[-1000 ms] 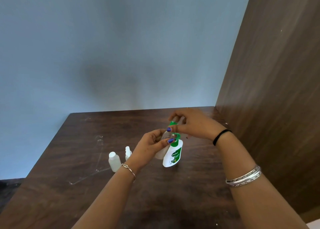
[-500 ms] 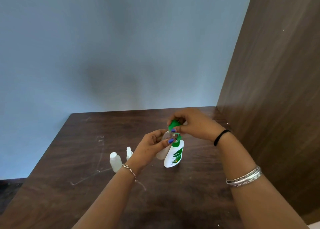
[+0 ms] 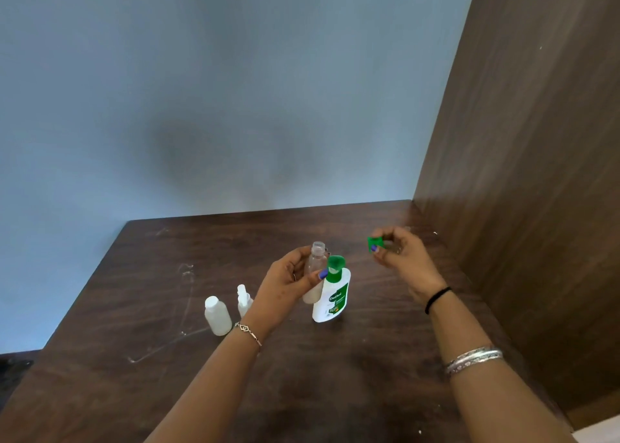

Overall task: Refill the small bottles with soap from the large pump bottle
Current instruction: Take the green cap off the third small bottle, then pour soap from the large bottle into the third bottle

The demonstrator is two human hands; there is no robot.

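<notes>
Soap bottle: large white bottle [image 3: 331, 297] with a green label and green collar stands upright near the middle of the dark wooden table [image 3: 369, 375]; its top shows a round green collar with a pale centre.
Green piece: a small green part [image 3: 375, 243] is pinched in the fingertips of the right hand [image 3: 401, 258], held above the table and well to the right of the large bottle.
Right hand: fingers curled round the green piece, raised near the wooden side panel [image 3: 536, 174].
Clear small bottle: a see-through bottle [image 3: 314, 274] with an open neck, upright, just left of the large bottle and touching or almost touching it; some whitish content sits at its base.
Left hand: the left hand [image 3: 288, 283] grips the clear small bottle, fingers wrapped round its body.
Other small bottles: a white capped bottle [image 3: 217, 315] and a small spray-top bottle [image 3: 244, 300] stand side by side on the table, left of the left wrist.
Surroundings: a blue-grey wall [image 3: 201, 90] rises behind the table.
</notes>
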